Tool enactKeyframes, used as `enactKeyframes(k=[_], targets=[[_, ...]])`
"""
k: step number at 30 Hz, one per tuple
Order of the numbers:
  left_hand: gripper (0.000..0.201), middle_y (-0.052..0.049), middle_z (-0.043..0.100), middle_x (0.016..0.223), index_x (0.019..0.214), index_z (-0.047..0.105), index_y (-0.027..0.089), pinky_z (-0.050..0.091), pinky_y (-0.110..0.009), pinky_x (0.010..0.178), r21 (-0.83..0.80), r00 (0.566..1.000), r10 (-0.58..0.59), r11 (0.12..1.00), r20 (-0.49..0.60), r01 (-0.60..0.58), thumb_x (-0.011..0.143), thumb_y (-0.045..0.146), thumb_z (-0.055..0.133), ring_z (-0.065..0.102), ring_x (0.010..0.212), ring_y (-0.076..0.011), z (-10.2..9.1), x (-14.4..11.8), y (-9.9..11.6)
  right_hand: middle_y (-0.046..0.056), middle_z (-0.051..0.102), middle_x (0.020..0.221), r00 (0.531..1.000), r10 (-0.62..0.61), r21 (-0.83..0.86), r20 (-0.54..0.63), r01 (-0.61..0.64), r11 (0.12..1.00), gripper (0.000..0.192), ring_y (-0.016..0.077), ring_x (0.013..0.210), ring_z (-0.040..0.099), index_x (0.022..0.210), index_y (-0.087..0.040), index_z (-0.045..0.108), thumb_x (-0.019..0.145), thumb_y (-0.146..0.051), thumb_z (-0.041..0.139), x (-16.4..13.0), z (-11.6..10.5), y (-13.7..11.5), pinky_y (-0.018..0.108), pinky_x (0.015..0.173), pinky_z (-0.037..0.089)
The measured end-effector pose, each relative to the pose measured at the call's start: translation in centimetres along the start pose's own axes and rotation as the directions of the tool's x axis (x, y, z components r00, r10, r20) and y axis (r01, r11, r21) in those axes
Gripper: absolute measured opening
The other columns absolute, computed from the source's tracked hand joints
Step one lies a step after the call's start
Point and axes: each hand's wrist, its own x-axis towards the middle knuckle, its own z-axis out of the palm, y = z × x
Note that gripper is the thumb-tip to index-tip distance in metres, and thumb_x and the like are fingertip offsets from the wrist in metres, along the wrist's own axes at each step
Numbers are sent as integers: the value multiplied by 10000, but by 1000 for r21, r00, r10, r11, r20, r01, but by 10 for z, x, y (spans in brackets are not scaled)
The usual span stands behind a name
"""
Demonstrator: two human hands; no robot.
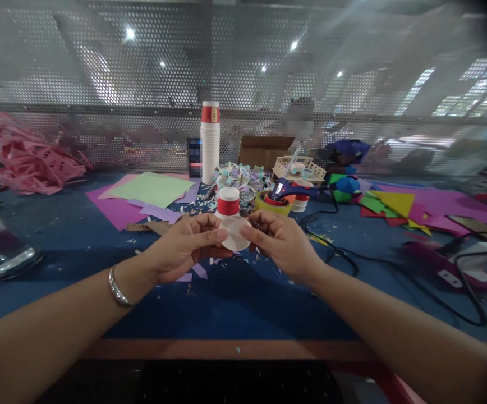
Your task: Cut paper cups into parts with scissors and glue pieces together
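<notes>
A small white paper disc (235, 234) is held up over the near middle of the table, its pale face towards me. My left hand (193, 241) pinches its left edge between thumb and fingers. On the opposite edge, my right hand (279, 241) has its thumb pressed on the disc. Something dark and thin shows by the right fingers, too small to make out. Just behind the disc stands an upside-down red and white paper cup (228, 206), its lower part hidden. Paper scraps lie below and around both hands.
Behind the hands are a tall stack of paper cups (210, 148), a heap of cut paper pieces (241, 178), a tape roll (272, 206) and a dark blue glue gun (289, 192). Its black cable (378, 259) runs right. Coloured sheets (155, 189) lie left, a clear container (5, 247) farther left.
</notes>
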Motion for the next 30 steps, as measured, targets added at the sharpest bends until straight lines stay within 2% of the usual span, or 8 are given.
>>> enactKeyframes(k=[6,12,15,18,22,24,26,30], targets=[[86,-71,745,951,883,730,139,632,-223,761,-100,992,-125,987,-10,123,830,179,784,719,844,-142,-2,5,-1,-33,585,612,993,105,84,59,-109,990,377,69,479,408,853,-187,635,818,-542,757,0,2,0,231,426,244],[296,-55,724,958,994,728,120,602,-172,760,-168,987,-158,972,41,162,779,272,862,685,810,-95,-5,4,-3,-55,538,574,982,162,175,101,-178,968,398,48,445,358,803,-177,613,810,-543,768,1,4,1,237,417,175],[274,-51,702,959,965,723,132,599,-204,771,-156,991,-98,981,93,111,787,293,856,663,847,-110,-4,3,-6,-53,537,581,980,169,179,109,-186,966,403,51,458,368,787,-179,601,810,-544,770,1,5,1,242,423,179],[232,-55,685,1030,955,713,146,593,-245,805,-100,989,-14,995,145,29,817,295,825,653,917,-134,-3,2,-8,-51,542,589,986,132,118,101,-143,983,388,57,473,378,783,-182,597,841,-537,744,1,4,2,245,433,205],[269,-54,685,1113,1066,667,190,562,-350,948,76,976,169,981,135,-180,835,247,792,663,1024,-178,-3,2,-9,-43,557,596,999,18,-69,44,-15,998,356,75,497,417,854,-186,632,910,-536,668,-1,0,2,247,461,280],[226,-54,690,1103,1020,627,204,546,-391,966,217,950,290,926,114,-308,847,237,768,662,1053,-197,-6,3,-9,-38,555,605,999,-36,-144,10,38,989,373,87,519,442,885,-188,645,938,-556,618,-2,-2,1,249,484,318],[191,-54,681,1064,912,570,211,558,-388,895,379,911,397,830,113,-409,858,263,746,660,998,-196,-10,4,-9,-37,536,607,998,-64,-167,8,64,984,395,96,533,458,901,-190,643,961,-573,569,-3,-3,-1,251,498,339],[267,-64,644,1018,809,471,226,541,-354,769,664,826,534,552,183,-504,882,320,710,612,896,-181,-19,6,-9,-47,491,606,995,-51,-164,80,63,984,363,101,533,439,962,-185,638,975,-537,553,-4,-1,-5,257,505,326]])
